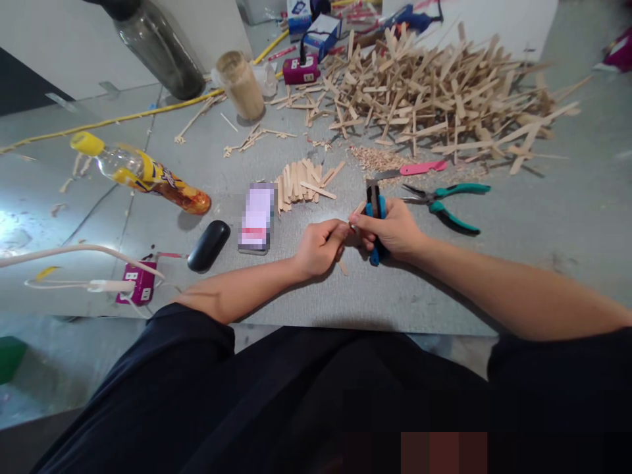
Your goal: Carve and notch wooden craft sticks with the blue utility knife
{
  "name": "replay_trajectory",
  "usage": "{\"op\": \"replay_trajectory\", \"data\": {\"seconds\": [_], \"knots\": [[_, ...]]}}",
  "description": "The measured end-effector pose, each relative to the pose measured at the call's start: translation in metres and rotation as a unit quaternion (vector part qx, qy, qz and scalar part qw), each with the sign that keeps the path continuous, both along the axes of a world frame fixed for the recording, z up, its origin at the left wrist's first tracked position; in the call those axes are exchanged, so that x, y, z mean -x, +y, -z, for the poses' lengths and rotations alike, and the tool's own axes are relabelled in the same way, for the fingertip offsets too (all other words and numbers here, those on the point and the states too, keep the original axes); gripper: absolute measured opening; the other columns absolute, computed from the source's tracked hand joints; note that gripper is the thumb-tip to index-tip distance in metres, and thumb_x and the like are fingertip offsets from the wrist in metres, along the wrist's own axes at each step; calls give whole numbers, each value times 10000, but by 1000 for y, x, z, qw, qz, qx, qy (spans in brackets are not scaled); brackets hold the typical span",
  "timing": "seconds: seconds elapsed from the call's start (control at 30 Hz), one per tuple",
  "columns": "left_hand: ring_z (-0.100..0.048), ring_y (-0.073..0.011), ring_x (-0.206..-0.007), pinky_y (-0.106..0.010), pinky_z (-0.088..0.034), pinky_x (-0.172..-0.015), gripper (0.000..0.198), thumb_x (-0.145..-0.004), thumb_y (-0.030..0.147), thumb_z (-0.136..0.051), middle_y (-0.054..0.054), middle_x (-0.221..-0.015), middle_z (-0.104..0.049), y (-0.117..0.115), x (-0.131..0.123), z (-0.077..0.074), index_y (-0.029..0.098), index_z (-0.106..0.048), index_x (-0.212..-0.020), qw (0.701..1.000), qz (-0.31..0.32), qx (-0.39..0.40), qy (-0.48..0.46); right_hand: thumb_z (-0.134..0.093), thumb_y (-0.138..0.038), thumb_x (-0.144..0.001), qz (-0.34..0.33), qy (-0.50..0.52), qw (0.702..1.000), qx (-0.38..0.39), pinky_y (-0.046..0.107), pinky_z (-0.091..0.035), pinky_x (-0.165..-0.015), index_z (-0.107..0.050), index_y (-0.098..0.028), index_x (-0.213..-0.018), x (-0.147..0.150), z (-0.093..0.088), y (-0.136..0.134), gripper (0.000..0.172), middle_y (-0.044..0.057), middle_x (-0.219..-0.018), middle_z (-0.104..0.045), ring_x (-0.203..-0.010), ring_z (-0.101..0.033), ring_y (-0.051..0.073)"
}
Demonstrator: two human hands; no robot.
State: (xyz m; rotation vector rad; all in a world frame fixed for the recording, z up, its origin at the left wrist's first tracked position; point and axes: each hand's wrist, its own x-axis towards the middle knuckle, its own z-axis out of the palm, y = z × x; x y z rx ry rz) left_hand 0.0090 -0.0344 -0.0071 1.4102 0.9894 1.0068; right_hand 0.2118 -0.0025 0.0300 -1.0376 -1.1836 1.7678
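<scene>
My right hand (397, 227) is closed around blue-and-black cutting pliers (374, 217), whose jaws point away from me. Its thumb and forefinger also pinch a small wooden stick (360, 209). My left hand (320, 249) is closed in a pinch and meets the right fingertips at this stick; the fingers hide most of it. A pale wood end shows just below the left fingers, and I cannot tell if it belongs to the same stick. Just beyond my hands lies a neat pile of short wooden sticks (299, 181).
Teal-handled pliers (444, 197) and a pink-handled knife (419, 169) lie right, below a big heap of sticks (434, 99). Left are a phone (257, 217), a black case (209, 245) and a drink bottle (143, 172). A jar (241, 85) stands behind.
</scene>
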Motion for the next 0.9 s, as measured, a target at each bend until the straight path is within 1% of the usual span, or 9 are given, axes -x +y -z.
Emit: {"op": "replay_trajectory", "data": {"seconds": [0.13,0.23,0.33,0.4,0.5,0.6,0.67,0.8,0.9], "knots": [[-439,-100,-480,-264,-338,-481,771,-1029,967,-693,49,-556,-512,6,0,2,222,-734,-836,998,-32,29,-43,-1155,-593,-712,-8,26,1000,6,235,-437,-389,-763,-189,-802,0,2,2,569,-68,-501,-536,-407,-520,106],[-411,-91,-500,-266,-344,-505,766,-996,961,-750,64,-558,-470,10,1,0,226,-692,-786,997,-37,39,-51,-1163,-618,-691,-6,61,998,11,235,-416,-398,-741,-211,-879,0,4,3,616,-89,-498,-532,-404,-504,108],[-405,-90,-527,-268,-334,-515,762,-958,944,-813,64,-573,-467,13,3,-1,232,-644,-748,997,-40,38,-56,-1166,-544,-692,-17,92,995,35,234,-424,-418,-730,-229,-978,-1,5,3,608,-117,-494,-527,-402,-498,113],[-393,-89,-535,-269,-317,-512,758,-950,931,-835,63,-581,-471,13,3,-1,236,-620,-739,997,-50,34,-56,-1152,-485,-709,-26,106,993,46,230,-425,-425,-726,-234,-1011,-2,4,3,579,-128,-492,-520,-398,-500,113],[-383,-84,-518,-269,-320,-503,736,-968,915,-833,70,-573,-470,12,2,-3,238,-628,-764,996,-76,20,-44,-1141,-465,-720,-19,110,993,48,231,-420,-422,-736,-223,-1035,0,2,3,567,-127,-492,-520,-399,-497,112],[-394,-80,-493,-258,-314,-482,705,-986,890,-836,72,-562,-487,9,1,-4,233,-666,-796,995,-98,-2,-22,-1156,-474,-710,15,89,995,41,242,-444,-415,-716,-224,-981,2,1,4,573,-107,-516,-555,-415,-507,111],[-424,-83,-493,-250,-324,-477,680,-1004,859,-840,60,-570,-525,7,1,-4,227,-683,-807,995,-101,-17,-7,-1161,-485,-716,32,71,996,31,251,-469,-412,-688,-234,-927,2,1,4,575,-91,-539,-578,-426,-521,112],[-497,-97,-503,-250,-379,-487,634,-1051,799,-822,37,-592,-589,2,1,-4,224,-697,-814,993,-108,-35,27,-1155,-526,-748,36,37,999,2,266,-501,-401,-692,-236,-887,-1,2,5,563,-60,-588,-623,-451,-533,114],[-534,-105,-513,-256,-399,-501,610,-1080,768,-802,23,-601,-620,-2,1,-4,221,-722,-822,991,-108,-58,61,-1146,-520,-781,42,6,999,-7,276,-519,-393,-699,-233,-852,-2,2,5,536,-46,-574,-621,-444,-527,117]]}}
